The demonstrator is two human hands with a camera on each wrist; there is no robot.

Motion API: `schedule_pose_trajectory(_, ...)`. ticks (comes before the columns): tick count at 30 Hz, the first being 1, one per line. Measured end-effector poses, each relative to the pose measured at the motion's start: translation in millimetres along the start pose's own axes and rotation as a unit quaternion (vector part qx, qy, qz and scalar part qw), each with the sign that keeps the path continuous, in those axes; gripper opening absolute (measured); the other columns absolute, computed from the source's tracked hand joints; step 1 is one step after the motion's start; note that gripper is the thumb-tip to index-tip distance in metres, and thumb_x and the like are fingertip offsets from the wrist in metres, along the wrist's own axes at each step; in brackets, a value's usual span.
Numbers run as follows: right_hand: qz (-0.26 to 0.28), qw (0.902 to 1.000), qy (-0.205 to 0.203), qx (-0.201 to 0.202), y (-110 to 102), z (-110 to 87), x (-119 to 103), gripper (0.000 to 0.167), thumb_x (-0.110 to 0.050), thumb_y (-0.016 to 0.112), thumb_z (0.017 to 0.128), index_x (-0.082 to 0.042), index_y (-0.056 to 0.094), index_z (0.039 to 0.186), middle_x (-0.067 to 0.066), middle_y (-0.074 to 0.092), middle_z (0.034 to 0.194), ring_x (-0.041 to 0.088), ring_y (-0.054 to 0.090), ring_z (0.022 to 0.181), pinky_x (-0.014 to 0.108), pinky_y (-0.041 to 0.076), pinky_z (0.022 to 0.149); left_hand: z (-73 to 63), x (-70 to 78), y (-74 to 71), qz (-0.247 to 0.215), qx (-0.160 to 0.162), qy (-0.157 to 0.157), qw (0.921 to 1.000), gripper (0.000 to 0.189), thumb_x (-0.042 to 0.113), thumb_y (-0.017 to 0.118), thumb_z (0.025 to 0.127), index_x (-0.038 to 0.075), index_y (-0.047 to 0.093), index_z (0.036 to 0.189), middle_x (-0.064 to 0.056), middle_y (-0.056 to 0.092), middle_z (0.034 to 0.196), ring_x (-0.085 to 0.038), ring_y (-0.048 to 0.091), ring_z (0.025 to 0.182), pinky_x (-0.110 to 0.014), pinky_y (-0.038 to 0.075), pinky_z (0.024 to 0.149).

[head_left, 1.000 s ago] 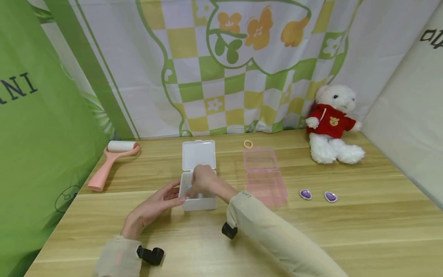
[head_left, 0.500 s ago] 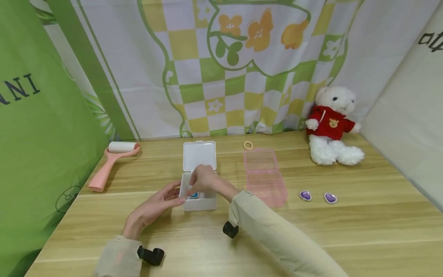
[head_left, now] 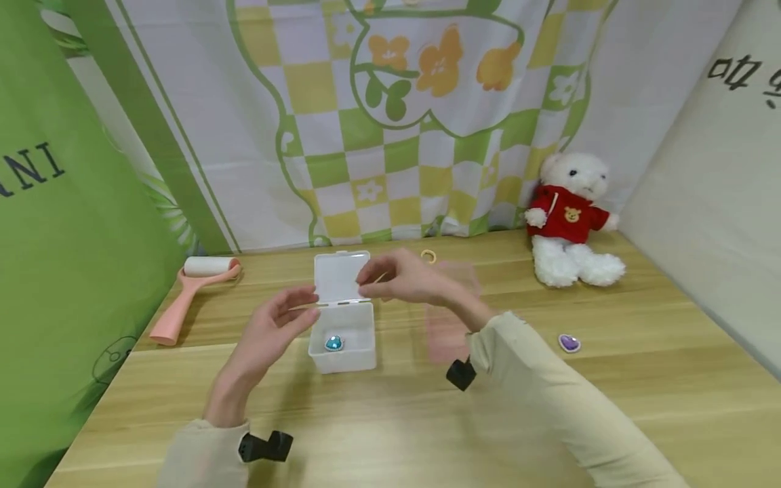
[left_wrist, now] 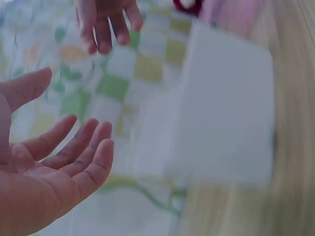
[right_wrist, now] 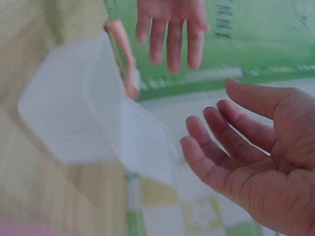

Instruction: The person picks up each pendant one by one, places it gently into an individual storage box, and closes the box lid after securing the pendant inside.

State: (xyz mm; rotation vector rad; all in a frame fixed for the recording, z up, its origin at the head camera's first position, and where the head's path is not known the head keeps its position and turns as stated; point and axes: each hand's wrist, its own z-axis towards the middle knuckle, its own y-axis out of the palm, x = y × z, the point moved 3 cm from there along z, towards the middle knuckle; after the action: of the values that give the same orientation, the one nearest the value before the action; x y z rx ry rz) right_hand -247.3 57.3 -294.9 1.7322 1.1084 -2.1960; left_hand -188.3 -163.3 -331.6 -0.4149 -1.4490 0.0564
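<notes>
A white plastic box [head_left: 345, 359] stands on the table, its lid [head_left: 337, 279] tipped back. A blue heart-shaped gem with a pale beaded edge [head_left: 333, 343] lies on its floor toward the front left. My left hand [head_left: 268, 339] hovers left of the box, fingers loosely bent and holding nothing, as the left wrist view also shows. Above the box's right side, in front of the lid, my right hand [head_left: 410, 278] is raised; its fingers [right_wrist: 216, 142] are relaxed with nothing between them. Both wrist views show the box blurred, without the gem.
Right of the box lies a see-through pink case [head_left: 441, 332], partly behind my right arm. Farther right is a purple heart gem [head_left: 569, 343]. A yellow ring [head_left: 429, 256], a pink lint roller [head_left: 186, 298] and a white teddy bear [head_left: 570, 220] stand farther back.
My right hand has let go of the blue gem inside the box and risen up and right. My left hand has come off the box's side. One purple gem is now hidden behind the right sleeve.
</notes>
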Motion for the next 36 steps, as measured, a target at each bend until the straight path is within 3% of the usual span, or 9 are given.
schedule_pose_trajectory(3,0.015,0.9979,-0.001,0.062,-32,-23.1,7,0.023,-0.01,0.067,0.09,0.002,0.065,0.11,0.015,0.067,0.105,0.026,0.066,0.092,0.038,0.055,0.077,9.0,20.4,35.6,-0.015,-0.009,0.049,0.9987,0.038,0.01,0.063,0.093,-0.001,0.053,0.128,-0.02,0.058,0.123,-0.03,0.056,0.113,-0.03,0.049,0.09)
schedule_pose_trajectory(6,0.024,0.992,0.013,0.123,-58,-50.2,26,0.027,-0.01,0.066,0.091,0.003,0.062,0.114,0.02,0.064,0.112,0.027,0.065,0.095,0.037,0.055,0.079,18.9,25.6,82.5,-0.005,-0.029,0.078,0.9965,0.035,0.009,0.066,0.09,0.0,0.057,0.123,-0.017,0.062,0.115,-0.03,0.061,0.105,-0.032,0.052,0.086)
schedule_pose_trajectory(9,0.019,0.987,0.042,0.154,-75,-78.4,52,0.03,-0.012,0.065,0.092,0.005,0.06,0.117,0.022,0.062,0.116,0.03,0.064,0.099,0.035,0.055,0.079,28.3,18.0,121.9,0.025,-0.017,0.079,0.9964,0.04,0.012,0.07,0.087,0.0,0.057,0.122,-0.016,0.064,0.113,-0.033,0.062,0.101,-0.036,0.053,0.082)
schedule_pose_trajectory(12,0.011,0.9825,0.067,0.173,-86,-108.0,78,0.033,-0.014,0.064,0.093,0.007,0.059,0.118,0.023,0.061,0.116,0.031,0.064,0.101,0.034,0.055,0.079,35.6,5.6,144.1,0.041,0.03,0.053,0.9973,0.044,0.013,0.072,0.084,-0.001,0.056,0.122,-0.017,0.062,0.113,-0.036,0.061,0.102,-0.041,0.052,0.083)
schedule_pose_trajectory(16,0.012,0.9764,0.086,0.198,-105,-152.2,110,0.034,-0.012,0.062,0.094,0.011,0.056,0.119,0.016,0.064,0.11,0.017,0.065,0.095,0.031,0.055,0.077,40.2,-7.1,158.5,0.065,0.064,0.005,0.9958,0.059,0.023,0.076,0.081,-0.001,0.05,0.129,-0.019,0.058,0.121,-0.037,0.058,0.106,-0.047,0.049,0.087)
schedule_pose_trajectory(20,0.006,0.9708,0.12,0.208,-125,-194.1,138,0.036,-0.013,0.059,0.096,0.013,0.052,0.121,0.001,0.065,0.103,0.007,0.064,0.09,0.031,0.055,0.077,41.9,-14.1,168.4,0.093,0.012,-0.027,0.9952,0.085,0.038,0.077,0.079,0.001,0.035,0.143,-0.023,0.046,0.136,-0.04,0.052,0.116,-0.053,0.047,0.091)
schedule_pose_trajectory(23,0.008,0.967,0.148,0.207,-134,-216.0,153,0.042,-0.016,0.059,0.096,0.015,0.049,0.124,0.003,0.066,0.104,0.01,0.065,0.091,0.032,0.055,0.078,45.3,-19.2,173.2,0.074,-0.022,-0.038,0.9962,0.093,0.039,0.077,0.08,-0.002,0.026,0.147,-0.026,0.04,0.141,-0.042,0.048,0.12,-0.054,0.045,0.094)
schedule_pose_trajectory(30,0.039,0.9639,0.19,0.183,-132,-237.3,180,0.051,-0.018,0.059,0.096,0.016,0.044,0.131,0.027,0.057,0.124,0.005,0.061,0.094,0.03,0.053,0.08,53.3,-30.9,174.3,-0.018,-0.049,-0.064,0.9966,0.091,0.028,0.081,0.077,0.001,0.029,0.147,-0.022,0.046,0.133,-0.032,0.049,0.111,-0.044,0.046,0.09)
schedule_pose_trajectory(36,0.019,0.9584,0.207,0.196,-131,-244.5,188,0.049,-0.019,0.059,0.096,0.015,0.048,0.13,0.03,0.053,0.128,-0.001,0.057,0.092,0.025,0.05,0.077,55.7,-34.6,173.6,-0.09,-0.081,-0.063,0.9906,0.088,0.017,0.081,0.076,0.002,0.031,0.146,-0.023,0.044,0.137,-0.037,0.048,0.117,-0.045,0.043,0.095)
